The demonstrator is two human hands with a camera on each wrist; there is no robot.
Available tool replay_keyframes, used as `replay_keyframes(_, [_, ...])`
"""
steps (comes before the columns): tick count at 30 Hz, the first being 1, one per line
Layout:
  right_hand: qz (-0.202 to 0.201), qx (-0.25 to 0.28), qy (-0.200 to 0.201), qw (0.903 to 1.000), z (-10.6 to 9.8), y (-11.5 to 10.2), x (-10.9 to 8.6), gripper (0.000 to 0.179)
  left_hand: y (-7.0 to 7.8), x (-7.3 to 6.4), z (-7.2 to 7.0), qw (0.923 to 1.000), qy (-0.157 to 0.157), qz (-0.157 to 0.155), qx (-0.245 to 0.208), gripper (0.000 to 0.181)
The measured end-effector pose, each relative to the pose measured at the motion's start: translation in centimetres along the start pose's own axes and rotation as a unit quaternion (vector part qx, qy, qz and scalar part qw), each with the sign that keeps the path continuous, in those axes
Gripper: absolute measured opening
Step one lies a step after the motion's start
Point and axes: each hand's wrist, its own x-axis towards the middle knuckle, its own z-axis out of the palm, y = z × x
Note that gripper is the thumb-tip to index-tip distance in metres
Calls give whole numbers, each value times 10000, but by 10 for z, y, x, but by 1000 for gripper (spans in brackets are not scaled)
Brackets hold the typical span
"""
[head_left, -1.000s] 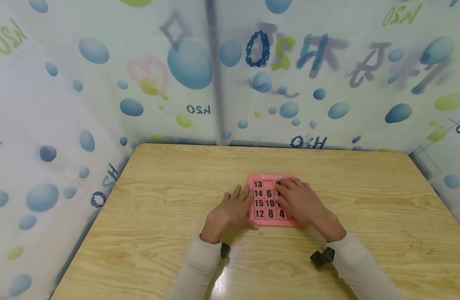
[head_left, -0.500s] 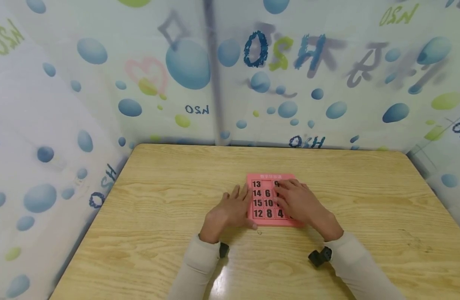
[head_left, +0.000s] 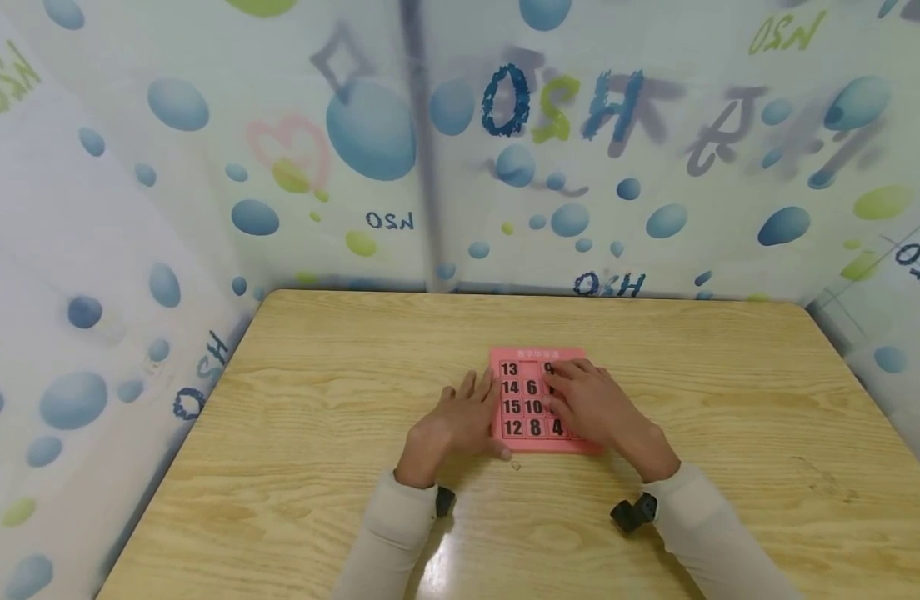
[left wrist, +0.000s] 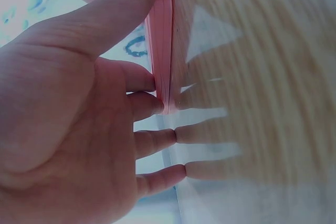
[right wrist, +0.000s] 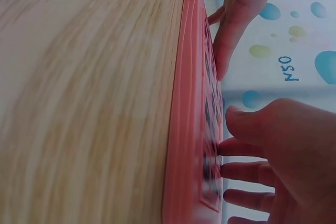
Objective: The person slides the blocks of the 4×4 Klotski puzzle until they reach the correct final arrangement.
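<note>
Even light is covering the table (head_left: 340,350), white glare shining toward its near edge by my left sleeve (head_left: 392,533). In the left wrist view, my left hand (left wrist: 79,119) is reflecting in the sheen and the wall (left wrist: 21,3) is washing out; my right wrist view is looking dimmer.

A bubble-printed backdrop (head_left: 460,175) surrounds the wooden table (head_left: 332,367).

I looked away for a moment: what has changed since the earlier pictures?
Very little: the right hand seems to have eased slightly off the 9 tile; nothing was gripped or let go. The visible tiles, and the left hand at the board's left edge, stayed put.
</note>
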Motion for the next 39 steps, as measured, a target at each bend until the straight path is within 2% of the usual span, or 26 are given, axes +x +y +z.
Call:
replay_keyframes(18, [-71, -22, 20, 10000, 1, -7, 4, 46, 1, 1, -1, 9999, -86, -22, 78, 108])
replay_keyframes(39, [-46, -161, -159, 9997, 1, -14, 10, 47, 1, -1, -3, 10000, -52, 45, 50, 108])
